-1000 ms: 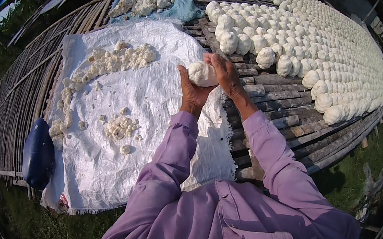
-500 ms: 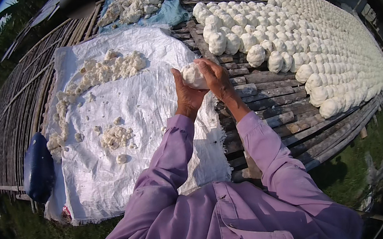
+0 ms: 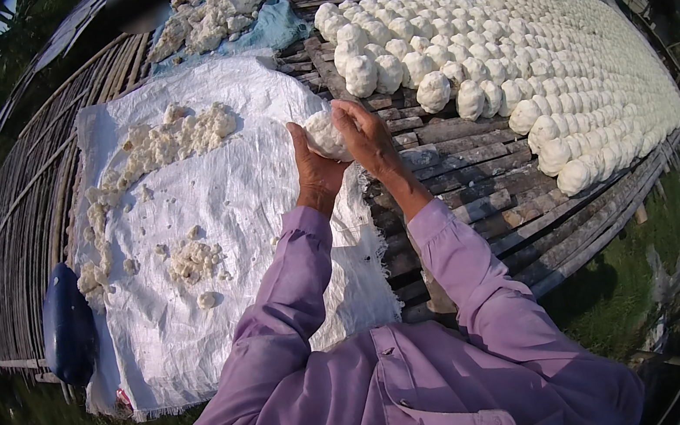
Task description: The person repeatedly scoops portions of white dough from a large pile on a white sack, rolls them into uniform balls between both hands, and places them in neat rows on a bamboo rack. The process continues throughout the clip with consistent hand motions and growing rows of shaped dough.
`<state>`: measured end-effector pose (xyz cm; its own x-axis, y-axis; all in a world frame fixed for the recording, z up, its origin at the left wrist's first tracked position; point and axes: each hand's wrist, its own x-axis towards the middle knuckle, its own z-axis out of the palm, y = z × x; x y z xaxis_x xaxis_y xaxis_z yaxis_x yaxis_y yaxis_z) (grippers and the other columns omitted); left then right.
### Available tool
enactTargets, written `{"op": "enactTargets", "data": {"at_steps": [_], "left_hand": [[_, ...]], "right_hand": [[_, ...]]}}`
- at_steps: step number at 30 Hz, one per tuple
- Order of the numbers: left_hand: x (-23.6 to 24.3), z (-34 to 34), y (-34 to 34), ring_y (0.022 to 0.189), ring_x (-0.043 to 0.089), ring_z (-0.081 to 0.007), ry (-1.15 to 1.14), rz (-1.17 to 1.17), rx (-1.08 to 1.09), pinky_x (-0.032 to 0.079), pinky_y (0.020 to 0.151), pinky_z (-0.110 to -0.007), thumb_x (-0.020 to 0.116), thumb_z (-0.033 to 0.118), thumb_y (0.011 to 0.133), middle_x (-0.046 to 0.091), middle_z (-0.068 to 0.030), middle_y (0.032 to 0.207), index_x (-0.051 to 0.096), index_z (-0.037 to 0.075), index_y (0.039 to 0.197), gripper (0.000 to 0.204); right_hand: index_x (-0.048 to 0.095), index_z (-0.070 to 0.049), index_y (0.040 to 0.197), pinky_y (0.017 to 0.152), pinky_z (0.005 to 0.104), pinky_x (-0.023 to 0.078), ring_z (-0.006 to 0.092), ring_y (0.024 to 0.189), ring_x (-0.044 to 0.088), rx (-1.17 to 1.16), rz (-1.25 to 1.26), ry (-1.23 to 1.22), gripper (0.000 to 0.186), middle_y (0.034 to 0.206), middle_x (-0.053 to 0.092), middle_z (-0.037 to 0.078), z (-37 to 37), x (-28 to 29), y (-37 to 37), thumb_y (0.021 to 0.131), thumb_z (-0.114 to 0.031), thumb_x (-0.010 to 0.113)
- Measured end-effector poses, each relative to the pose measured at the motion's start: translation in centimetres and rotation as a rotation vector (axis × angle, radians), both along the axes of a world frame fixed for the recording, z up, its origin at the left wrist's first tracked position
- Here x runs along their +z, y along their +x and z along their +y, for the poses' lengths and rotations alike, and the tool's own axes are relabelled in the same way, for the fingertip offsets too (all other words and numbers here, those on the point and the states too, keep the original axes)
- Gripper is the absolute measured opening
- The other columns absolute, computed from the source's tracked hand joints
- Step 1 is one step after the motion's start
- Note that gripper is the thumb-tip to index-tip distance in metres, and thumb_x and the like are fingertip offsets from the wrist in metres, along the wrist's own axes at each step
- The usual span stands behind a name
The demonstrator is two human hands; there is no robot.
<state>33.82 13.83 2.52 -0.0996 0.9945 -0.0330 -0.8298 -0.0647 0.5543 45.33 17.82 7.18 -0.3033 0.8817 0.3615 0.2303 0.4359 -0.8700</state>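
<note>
Above the right side of the sheet (image 3: pixel 171 343), left hand (image 3: pixel 319 177) and right hand (image 3: pixel 370 143) cup a ball (image 3: pixel 324 135), fingers apparently curled round it; step likely shaping, next needing even pressure.

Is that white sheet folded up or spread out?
Spread out: the white sheet lies broad and wrinkled over the poles, its frayed edges showing, crumbs scattered on top.

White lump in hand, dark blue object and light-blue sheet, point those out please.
Held white lump (image 3: pixel 323 137): head view, visible middle.
Dark blue object (image 3: pixel 69 327): head view, its middle.
Light-blue sheet (image 3: pixel 287 25): head view, bare right part.
</note>
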Motion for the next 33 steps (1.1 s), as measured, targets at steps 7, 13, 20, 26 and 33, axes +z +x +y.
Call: {"op": "enactTargets", "data": {"at_steps": [7,13,20,26,33], "left_hand": [[1.1,1.9,0.9,0.132,0.051,-0.0331,-0.106,-0.118,-0.138,0.04,0.113,-0.051,0.057,0.079,0.086,0.053,-0.0146,0.144,0.047,0.004,0.145,0.096],[0.9,3.2,1.2,0.128,0.055,-0.0312,-0.03,-0.055,-0.251,0.044,0.107,-0.048,0.047,0.084,0.087,0.051,-0.0206,0.146,0.046,-0.001,0.146,0.104],[2.3,1.4,1.6,0.135,0.048,-0.0294,0.141,0.055,-0.278,0.034,0.114,-0.044,0.041,0.073,0.097,0.049,-0.0178,0.149,0.037,0.002,0.152,0.09],[4.6,-7.5,-5.6,0.151,0.027,-0.0358,0.045,0.528,0.084,0.021,0.121,-0.049,0.043,0.059,0.102,0.028,-0.0212,0.163,0.029,0.006,0.158,0.079],[1.3,-21.5,-17.3,0.142,0.044,-0.0314,-0.164,0.613,0.557,0.032,0.117,-0.047,0.047,0.045,0.106,0.048,-0.0199,0.15,0.039,0.006,0.154,0.062]], "right_hand": [[0.073,-0.005,0.106,0.084,0.0413,0.053,0.034,0.092,0.07,-0.1,-0.096,-0.075,0.048,0.098,0.074,0.015,1.3,1.0,1.0,0.101,-0.048,0.051],[0.036,-0.008,0.152,0.114,0.0462,0.035,0.0357,0.143,0.04,0.053,0.026,-0.006,0.075,0.154,0.04,0.022,2.3,-0.6,4.3,0.098,-0.058,0.054],[0.032,-0.007,0.153,0.087,0.0414,0.061,0.0285,0.121,0.059,0.177,0.569,-0.4,0.098,0.138,0.052,0.016,1.3,0.0,9.3,0.077,-0.033,0.088],[0.038,-0.007,0.147,0.076,0.049,0.065,0.0328,0.115,0.063,-0.134,0.648,-0.494,0.087,0.134,0.054,0.016,3.7,-3.4,13.5,0.078,-0.028,0.087],[0.037,-0.005,0.151,0.079,0.0438,0.06,0.0348,0.112,0.064,-0.391,0.32,-0.288,0.096,0.133,0.054,0.021,9.0,-6.9,14.3,0.074,-0.034,0.087]]}}
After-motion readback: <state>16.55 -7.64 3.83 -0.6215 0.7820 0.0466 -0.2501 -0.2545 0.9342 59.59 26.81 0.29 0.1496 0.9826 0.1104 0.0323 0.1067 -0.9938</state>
